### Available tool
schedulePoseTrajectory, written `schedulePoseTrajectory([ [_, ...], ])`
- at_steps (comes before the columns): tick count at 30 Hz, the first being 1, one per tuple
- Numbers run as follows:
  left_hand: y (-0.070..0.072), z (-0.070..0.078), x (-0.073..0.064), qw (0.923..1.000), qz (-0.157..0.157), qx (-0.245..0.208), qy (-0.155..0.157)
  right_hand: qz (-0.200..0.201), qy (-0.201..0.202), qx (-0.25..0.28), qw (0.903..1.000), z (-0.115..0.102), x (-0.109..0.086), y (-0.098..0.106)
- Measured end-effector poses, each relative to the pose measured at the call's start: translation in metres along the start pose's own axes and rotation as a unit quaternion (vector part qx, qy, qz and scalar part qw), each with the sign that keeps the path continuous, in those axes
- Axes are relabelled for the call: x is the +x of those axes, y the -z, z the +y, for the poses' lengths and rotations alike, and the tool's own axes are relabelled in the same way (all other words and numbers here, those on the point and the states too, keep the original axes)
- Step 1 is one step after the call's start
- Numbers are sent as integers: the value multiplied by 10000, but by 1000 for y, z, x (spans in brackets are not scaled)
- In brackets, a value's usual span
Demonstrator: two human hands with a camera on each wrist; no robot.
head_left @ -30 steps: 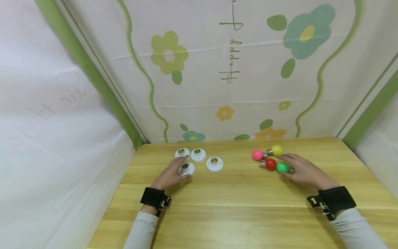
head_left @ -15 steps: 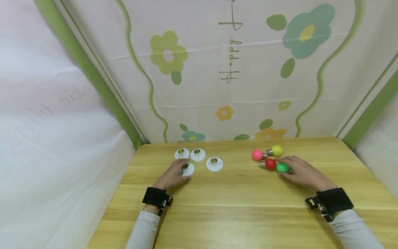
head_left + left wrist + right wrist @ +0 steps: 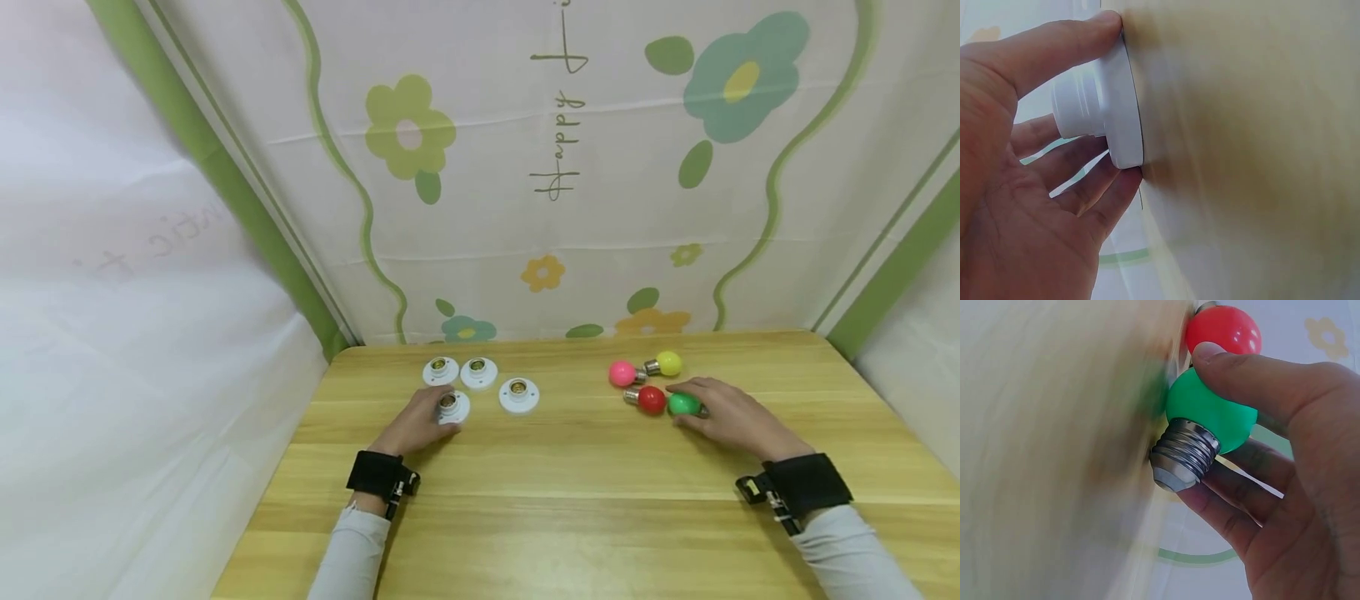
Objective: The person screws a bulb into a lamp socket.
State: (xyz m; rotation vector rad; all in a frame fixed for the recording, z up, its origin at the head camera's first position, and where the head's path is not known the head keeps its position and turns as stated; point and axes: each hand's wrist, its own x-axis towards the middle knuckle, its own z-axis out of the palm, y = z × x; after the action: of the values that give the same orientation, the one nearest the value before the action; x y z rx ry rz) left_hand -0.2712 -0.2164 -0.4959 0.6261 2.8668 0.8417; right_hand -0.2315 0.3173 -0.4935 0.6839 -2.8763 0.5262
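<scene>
My left hand (image 3: 414, 423) grips a white round lamp holder (image 3: 1124, 106) by its rim, thumb on one side and fingers on the other. That holder's base is at the tabletop, its socket facing up in the head view. Just beyond it are two more lamp holders (image 3: 478, 373), and another lamp holder (image 3: 518, 396) lies to the right. My right hand (image 3: 733, 417) holds a green light bulb (image 3: 1210, 412) between thumb and fingers, its metal screw base pointing toward the palm side. A red light bulb (image 3: 652, 400) lies just left of the green one.
Behind the red bulb lie a pink light bulb (image 3: 622, 373) and a yellow light bulb (image 3: 668, 363). All rest on a wooden table (image 3: 555, 533). A flower-printed fabric wall (image 3: 480, 208) rises along its back edge, with white fabric at both sides.
My left fingers have closed in on the lamp holder's rim. The right hand has closed around the green bulb, and a small gap has opened between it and the red bulb.
</scene>
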Motion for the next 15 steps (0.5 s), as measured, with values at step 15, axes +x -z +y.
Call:
schedulePoseTrajectory([
  [15, -3, 2, -3, 9997, 111, 133, 156, 368, 126, -13, 9992, 0, 2, 1],
])
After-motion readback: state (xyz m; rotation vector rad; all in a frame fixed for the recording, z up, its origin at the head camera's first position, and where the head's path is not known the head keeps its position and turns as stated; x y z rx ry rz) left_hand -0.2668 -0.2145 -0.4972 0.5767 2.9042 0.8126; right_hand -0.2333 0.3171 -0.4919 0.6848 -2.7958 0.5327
